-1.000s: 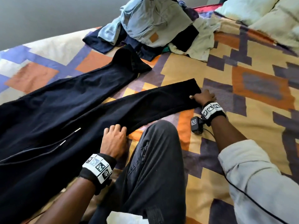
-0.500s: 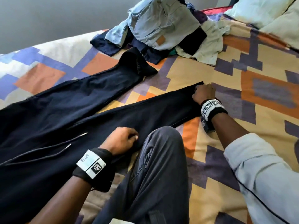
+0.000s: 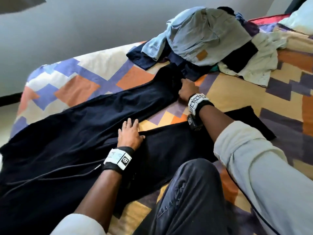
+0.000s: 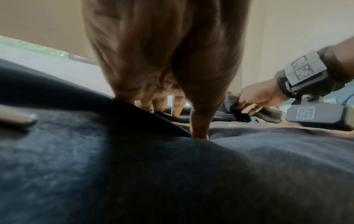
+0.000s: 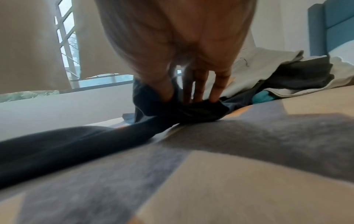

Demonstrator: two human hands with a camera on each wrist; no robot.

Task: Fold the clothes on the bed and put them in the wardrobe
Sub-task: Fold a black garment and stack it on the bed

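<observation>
A patchwork bedspread point(image 3: 88, 85) in orange, purple, cream and tan blocks covers the bed, reaching from the left edge to the right of the head view. A pale pillow point(image 3: 299, 19) sits at the upper right corner. Grey wall point(image 3: 84, 28) fills the upper left. In the right wrist view, a barred window point(image 5: 67, 45) stands at upper left beside beige curtains point(image 5: 25, 45), and a teal headboard point(image 5: 331, 27) at upper right.

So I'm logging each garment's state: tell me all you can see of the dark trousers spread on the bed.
The dark trousers are navy-black soft fabric with a drawstring, lying flat on the patterned bedspread, legs spread in a V toward the clothes pile. The left hand rests flat at the crotch. The right hand grips the far leg's bunched hem. The near leg passes under the right forearm.
</observation>
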